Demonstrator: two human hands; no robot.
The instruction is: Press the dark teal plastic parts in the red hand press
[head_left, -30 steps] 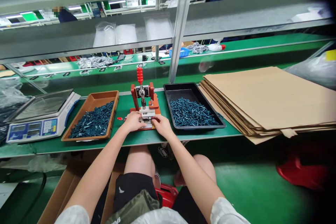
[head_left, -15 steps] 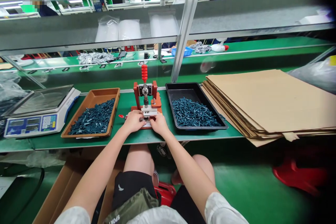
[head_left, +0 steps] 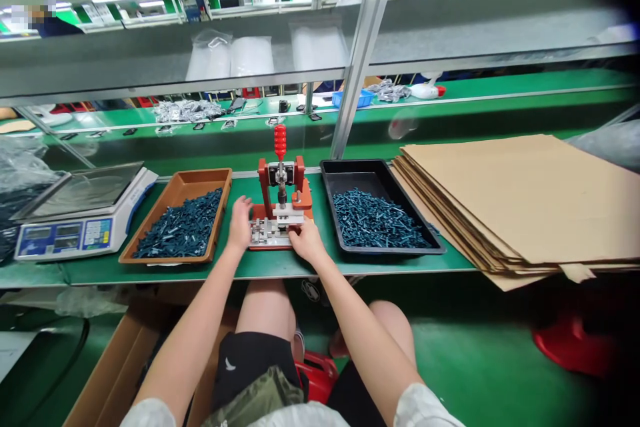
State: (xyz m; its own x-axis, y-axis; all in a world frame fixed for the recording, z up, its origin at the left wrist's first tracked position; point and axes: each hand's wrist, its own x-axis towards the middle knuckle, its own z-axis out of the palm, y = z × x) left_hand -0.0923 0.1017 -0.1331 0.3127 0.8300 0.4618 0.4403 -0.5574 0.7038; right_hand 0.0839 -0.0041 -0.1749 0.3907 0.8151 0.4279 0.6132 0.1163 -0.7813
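Observation:
A red and silver hand-operated toggle press (head_left: pixel 281 177) with a red ribbed handle stands on the green bench. Silver clamp parts (head_left: pixel 267 230) show on its base. My left hand (head_left: pixel 241 225) is at the left side of this base, its fingers extended forward and a little apart. Any small lever there is hidden by the hand. At the base's right front, my right hand (head_left: pixel 307 240) has thumb and fingers drawn together under the silver block (head_left: pixel 289 215); what they grip is too small to make out.
Left of the press, a brown tray (head_left: pixel 226 203) holds dark blue plastic pieces, beside a weighing scale (head_left: pixel 65 240). A black tray (head_left: pixel 357 170) of thin dark blue pieces stands on the right, next to stacked cardboard sheets (head_left: pixel 505 200). A metal post (head_left: pixel 363 53) rises behind.
My left hand has moved left from the front of the press to the side of its base, uncovering the silver clamp parts. My right hand stays near the right front. The view has shifted slightly.

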